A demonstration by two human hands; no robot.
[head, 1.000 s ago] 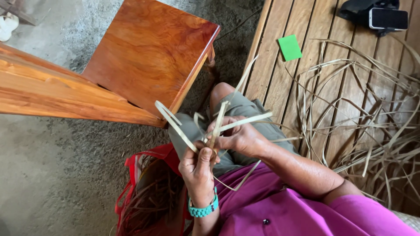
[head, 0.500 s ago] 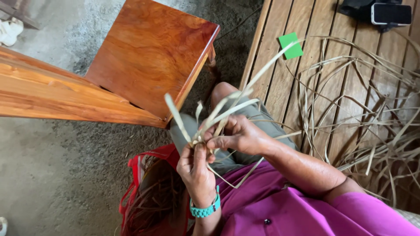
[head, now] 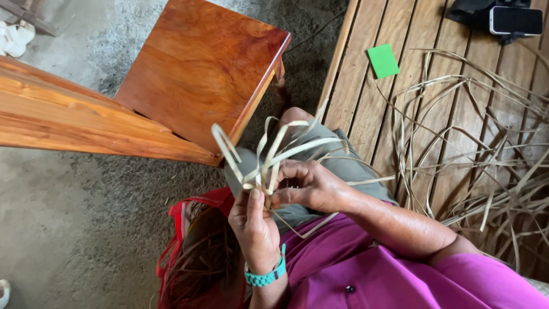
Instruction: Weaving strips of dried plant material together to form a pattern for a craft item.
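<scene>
Over lap, strips (head: 269, 154) between hands.

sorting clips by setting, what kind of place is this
Probably a home craft spot, half outdoors: a slatted wooden platform strewn with loose dried strips, rough ground with a wooden table alongside, and both hands plaiting a bundle of pale strips.

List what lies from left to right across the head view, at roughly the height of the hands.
Polished reddish wooden table → red mesh bag → left hand with a turquoise wristband → bundle of pale reed strips → right hand → loose pile of dry reed strips on the slatted wooden platform.
</scene>
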